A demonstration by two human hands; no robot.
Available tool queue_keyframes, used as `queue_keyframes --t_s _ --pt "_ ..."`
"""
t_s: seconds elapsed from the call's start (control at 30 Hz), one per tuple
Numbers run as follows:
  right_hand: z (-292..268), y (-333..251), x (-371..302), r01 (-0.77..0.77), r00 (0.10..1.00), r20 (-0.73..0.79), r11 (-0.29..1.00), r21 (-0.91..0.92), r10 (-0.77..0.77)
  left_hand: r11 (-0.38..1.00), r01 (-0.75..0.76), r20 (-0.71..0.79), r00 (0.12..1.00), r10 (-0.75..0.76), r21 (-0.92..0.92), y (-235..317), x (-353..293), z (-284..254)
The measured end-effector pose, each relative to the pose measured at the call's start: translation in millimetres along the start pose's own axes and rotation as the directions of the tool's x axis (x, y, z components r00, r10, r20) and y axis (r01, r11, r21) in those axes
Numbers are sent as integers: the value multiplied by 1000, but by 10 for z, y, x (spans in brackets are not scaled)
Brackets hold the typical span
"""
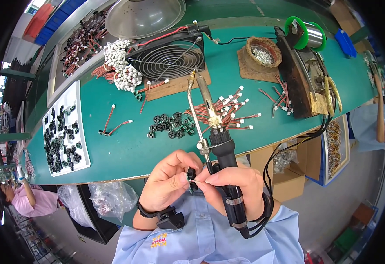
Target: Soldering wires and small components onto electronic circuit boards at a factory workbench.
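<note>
My left hand (167, 179) pinches a small black component (192, 176) between thumb and fingers, just in front of the table edge. In my right hand (244, 187) rests a black soldering iron (223, 149) with a thin metal feed tube clamped alongside; its tip points up and away. The right thumb and forefinger also pinch a thin wire end against the component. Beyond the hands lie a pile of small black-green components (171, 125) and a fan of red-and-black wire leads (227, 110) with white connectors. How the wire meets the component is partly hidden by the fingers.
A black fan (168, 61) with a wire guard stands at the back. A white tray (83, 149) of components is on the left. Right of the fan are a round pot (275, 49), a green solder spool (294, 26) and an iron stand. Black cables (269, 167) hang at the right.
</note>
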State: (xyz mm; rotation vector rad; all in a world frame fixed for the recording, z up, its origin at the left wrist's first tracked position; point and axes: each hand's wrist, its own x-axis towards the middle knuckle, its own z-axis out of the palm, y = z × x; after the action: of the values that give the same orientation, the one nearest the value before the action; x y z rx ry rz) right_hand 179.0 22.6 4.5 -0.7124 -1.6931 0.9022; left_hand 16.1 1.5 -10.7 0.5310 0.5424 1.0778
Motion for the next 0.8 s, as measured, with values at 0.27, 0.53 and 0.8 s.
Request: queue_keyframes --t_s 0.27,0.53,0.8 --pt "50 26 -47 -5 995 -99 997 79 13 1000 -2 3 1000 2 -6 -6 9 9" --pt "59 29 -47 -7 993 -113 997 76 15 999 -25 -5 1000 25 32 -9 2 -1" --pt "-30 -6 -2 -62 998 -3 998 4 62 992 -62 18 998 60 109 -1 0 -30"
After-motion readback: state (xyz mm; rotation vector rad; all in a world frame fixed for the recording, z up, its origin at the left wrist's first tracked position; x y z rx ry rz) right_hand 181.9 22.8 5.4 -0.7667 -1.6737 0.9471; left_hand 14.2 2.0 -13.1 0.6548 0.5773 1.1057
